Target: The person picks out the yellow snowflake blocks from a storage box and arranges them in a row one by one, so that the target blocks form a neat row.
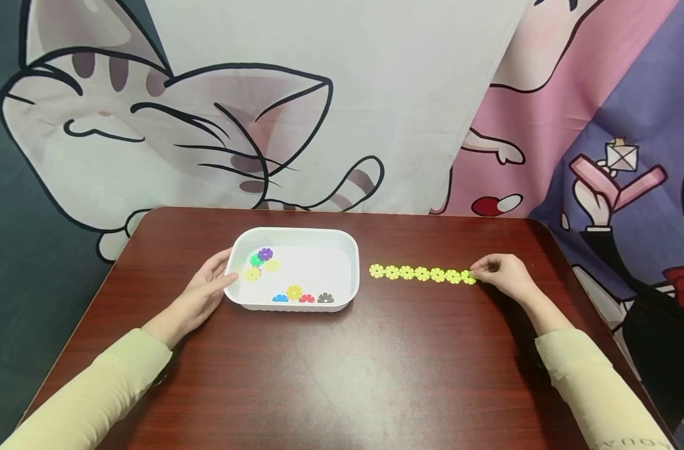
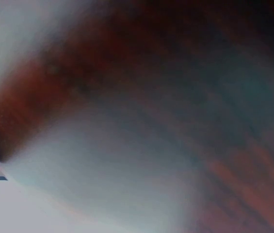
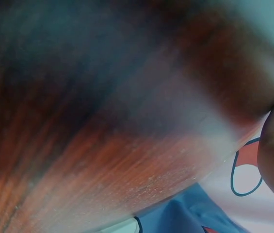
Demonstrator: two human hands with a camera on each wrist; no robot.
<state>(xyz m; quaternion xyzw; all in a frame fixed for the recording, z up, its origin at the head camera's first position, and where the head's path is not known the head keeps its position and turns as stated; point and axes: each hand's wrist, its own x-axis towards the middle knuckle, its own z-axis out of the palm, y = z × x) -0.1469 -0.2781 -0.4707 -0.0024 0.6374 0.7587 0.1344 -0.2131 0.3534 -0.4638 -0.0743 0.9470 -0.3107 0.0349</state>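
A white tray [image 1: 319,262] stands on the table, left of centre in the head view. My left hand [image 1: 198,299] grips its left end, the thumb over the rim and the fingers along the outer wall. To the tray's right runs a straight row of several yellow flower-shaped pieces [image 1: 422,274], edge to edge. At the row's right end my right hand [image 1: 505,275] pinches the last yellow flower-shaped piece [image 1: 466,277], partly hidden by the fingertips. Whether the pieces interlock is too small to tell. Both wrist views are mostly blurred tabletop, with only a sliver of each hand.
Inside the tray lie loose flower-shaped pieces: purple [image 1: 265,254], green [image 1: 255,260], yellow [image 1: 293,292], blue [image 1: 280,298], red [image 1: 307,299] and dark grey [image 1: 325,298]. Behind the brown table [image 1: 342,369] hangs a cartoon-printed cloth [image 1: 409,106].
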